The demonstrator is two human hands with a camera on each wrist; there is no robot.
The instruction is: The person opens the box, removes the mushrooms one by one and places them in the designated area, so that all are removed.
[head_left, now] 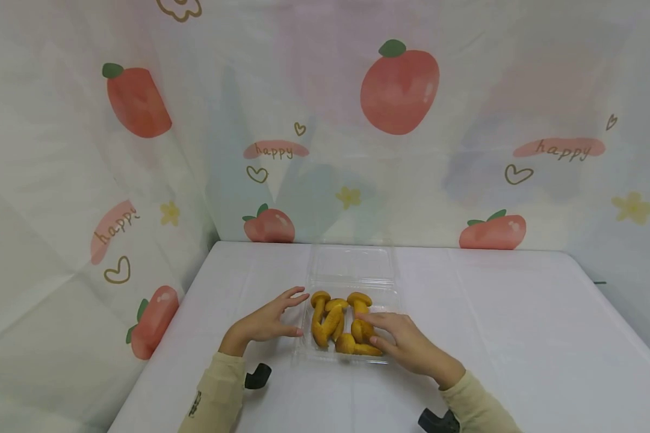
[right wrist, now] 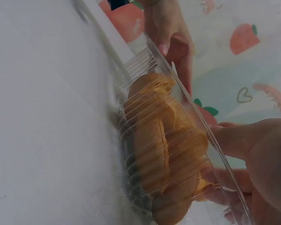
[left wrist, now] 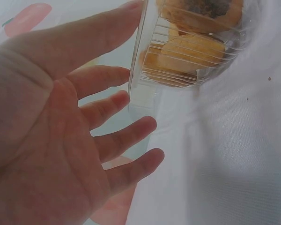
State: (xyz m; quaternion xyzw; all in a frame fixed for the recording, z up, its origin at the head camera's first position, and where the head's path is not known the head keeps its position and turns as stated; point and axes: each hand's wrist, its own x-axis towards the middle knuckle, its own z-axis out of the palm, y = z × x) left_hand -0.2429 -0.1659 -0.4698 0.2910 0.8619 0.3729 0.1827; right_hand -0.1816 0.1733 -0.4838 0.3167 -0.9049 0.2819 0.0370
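A clear plastic clamshell box (head_left: 303, 352) stands on the table with its lid (head_left: 352, 264) folded back, holding several yellow-brown mushrooms (head_left: 319, 319). My right hand (head_left: 411, 346) reaches over the box's right side, its thumb and fingers about one mushroom (head_left: 360, 331) inside. In the right wrist view the box wall (right wrist: 154, 61) partly hides the fingertips. Beside the box's left rim is my left hand (head_left: 262, 322), fingers spread and mostly straight, holding nothing. In the left wrist view, its thumb (left wrist: 98, 35) is at the rim, and whether it touches cannot be told.
White cloth covers the table (head_left: 493, 337). Behind and to the left hangs a pale curtain (head_left: 325, 90) printed with red fruit. Black devices (head_left: 258, 376) sit at both wrists. Small dark specks (left wrist: 269, 78) lie on the cloth near the box.
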